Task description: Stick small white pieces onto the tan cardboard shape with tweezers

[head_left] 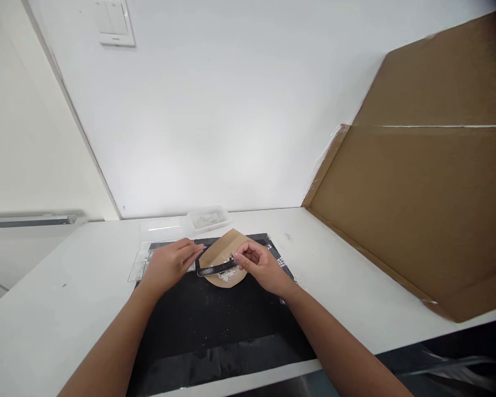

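Observation:
My right hand (258,263) pinches the end of a short, slightly curved black strip (217,268) marked with whitish specks. The strip points left, over a folded piece of brown paper (231,238). Small white bits (227,275) lie in a heap on that paper, partly hidden by the strip. To the left, my left hand (173,262) has thumb and fingers pressed together near the paper's left edge. What is between those fingertips, if anything, is too small to make out. Beneath both hands lies a black mat (215,314) with scattered white specks.
Behind the paper, a clear plastic tray (209,219) with whitish contents stands by the wall. Transparent flat cases (138,266) are beside my left hand. Small white squares (280,262) sit at the mat's right edge. A large cardboard panel (417,209) stands on the right.

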Demonstrator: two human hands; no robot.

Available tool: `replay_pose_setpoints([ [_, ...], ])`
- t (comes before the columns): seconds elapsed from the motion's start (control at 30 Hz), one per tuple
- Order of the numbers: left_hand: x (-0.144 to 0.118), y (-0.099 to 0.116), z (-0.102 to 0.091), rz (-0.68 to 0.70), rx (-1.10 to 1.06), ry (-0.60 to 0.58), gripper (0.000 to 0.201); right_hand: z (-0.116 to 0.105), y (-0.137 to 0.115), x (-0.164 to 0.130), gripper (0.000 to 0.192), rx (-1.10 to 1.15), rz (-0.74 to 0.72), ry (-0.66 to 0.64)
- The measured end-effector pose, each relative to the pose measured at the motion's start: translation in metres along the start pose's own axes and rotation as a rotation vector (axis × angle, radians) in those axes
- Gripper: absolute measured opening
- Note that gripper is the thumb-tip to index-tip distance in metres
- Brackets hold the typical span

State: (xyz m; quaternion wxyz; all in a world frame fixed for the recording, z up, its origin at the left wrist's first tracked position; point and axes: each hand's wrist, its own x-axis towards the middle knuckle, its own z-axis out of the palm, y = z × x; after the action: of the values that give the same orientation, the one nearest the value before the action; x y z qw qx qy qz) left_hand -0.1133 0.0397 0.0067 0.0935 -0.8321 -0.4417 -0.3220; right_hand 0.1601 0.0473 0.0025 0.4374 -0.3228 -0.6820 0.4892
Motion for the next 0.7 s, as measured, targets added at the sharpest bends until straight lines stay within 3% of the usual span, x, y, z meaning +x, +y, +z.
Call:
replay_pose_setpoints([
  [0.17, -0.006, -0.025, -0.003, -0.254, 0.175, 0.042, 0.028, -0.004, 0.012, 0.003, 0.036, -0.007, -0.008, 0.087],
  [0.37, -0.007, -0.036, -0.006, -0.408, 0.155, -0.015, 0.018, -0.006, 0.020, 0.006, 0.041, -0.004, 0.002, 0.118],
  [0.47, -0.007, -0.040, -0.006, -0.444, 0.164, -0.089, 0.016, -0.006, 0.019, 0.005, 0.042, -0.006, 0.003, 0.134],
  [0.7, -0.010, -0.047, -0.001, -0.456, 0.195, -0.132, 0.018, -0.006, 0.016, 0.003, 0.042, -0.086, -0.018, 0.143],
])
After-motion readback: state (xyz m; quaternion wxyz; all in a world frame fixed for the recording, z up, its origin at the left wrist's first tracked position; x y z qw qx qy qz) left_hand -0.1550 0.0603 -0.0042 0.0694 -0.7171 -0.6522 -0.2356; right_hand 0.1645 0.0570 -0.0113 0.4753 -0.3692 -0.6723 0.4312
